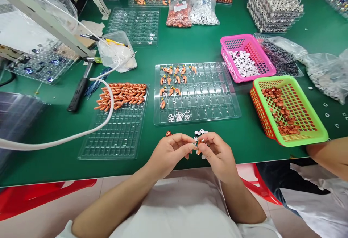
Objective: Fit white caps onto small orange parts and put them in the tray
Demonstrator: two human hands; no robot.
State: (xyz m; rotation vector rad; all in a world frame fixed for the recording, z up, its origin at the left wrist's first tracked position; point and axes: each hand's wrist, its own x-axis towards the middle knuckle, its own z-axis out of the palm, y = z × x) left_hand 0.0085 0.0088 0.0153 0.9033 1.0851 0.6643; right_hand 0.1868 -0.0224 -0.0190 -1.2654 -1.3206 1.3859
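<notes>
My left hand and my right hand meet just above the near edge of the green table, fingertips pinched together. Between them sits a small orange part with a white ring against it. A few loose white rings lie on the table just beyond my fingers, and one stray orange piece rests to the left. Straight ahead is a clear compartment tray with several assembled orange pieces in its upper left cells and white rings near its front.
A green basket of orange parts and a pink basket of white rings stand on the right. Another clear tray with orange pieces, a hammer and a white hose lie left. Another person's arm rests at the right edge.
</notes>
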